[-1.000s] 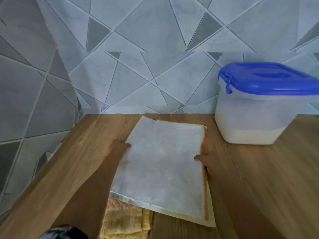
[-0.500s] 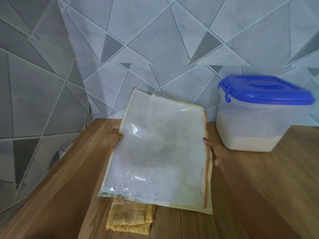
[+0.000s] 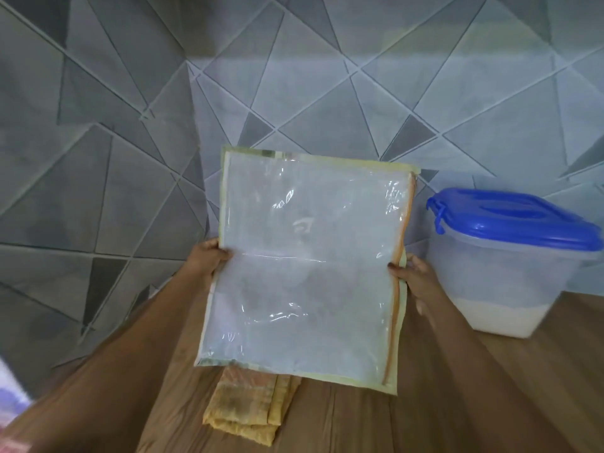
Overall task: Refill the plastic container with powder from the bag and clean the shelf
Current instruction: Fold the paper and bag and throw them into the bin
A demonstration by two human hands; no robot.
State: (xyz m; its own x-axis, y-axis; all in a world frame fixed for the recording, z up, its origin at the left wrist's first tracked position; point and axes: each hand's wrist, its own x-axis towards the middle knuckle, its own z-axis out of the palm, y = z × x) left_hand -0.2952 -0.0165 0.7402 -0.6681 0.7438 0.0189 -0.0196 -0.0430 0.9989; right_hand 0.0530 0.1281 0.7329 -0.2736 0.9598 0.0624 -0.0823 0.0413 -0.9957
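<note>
A wall of grey triangular tiles [image 3: 327,76] rises behind a wooden shelf [image 3: 359,420]. The left hand [image 3: 206,261] grips the bag [image 3: 304,266] by the edge farther from the plastic container [image 3: 500,279], with the thumb curled onto the front and the fingers hidden behind. The right hand [image 3: 415,273] pinches the edge nearer the container, its thumb on the front beside an orange strip [image 3: 397,289] and its fingers curled at the back.

The bag is held up off the shelf, nearly upright, just left of the container and not touching it. It is flat, with a clear, glinting plastic front, a pale yellow border and a crease across its middle.

The container stands on the shelf with its blue lid [image 3: 513,220] on and a low layer of white powder [image 3: 496,317] inside. A folded yellow cloth [image 3: 248,410] lies on the shelf well left of the container, partly under the bag's lower edge.
</note>
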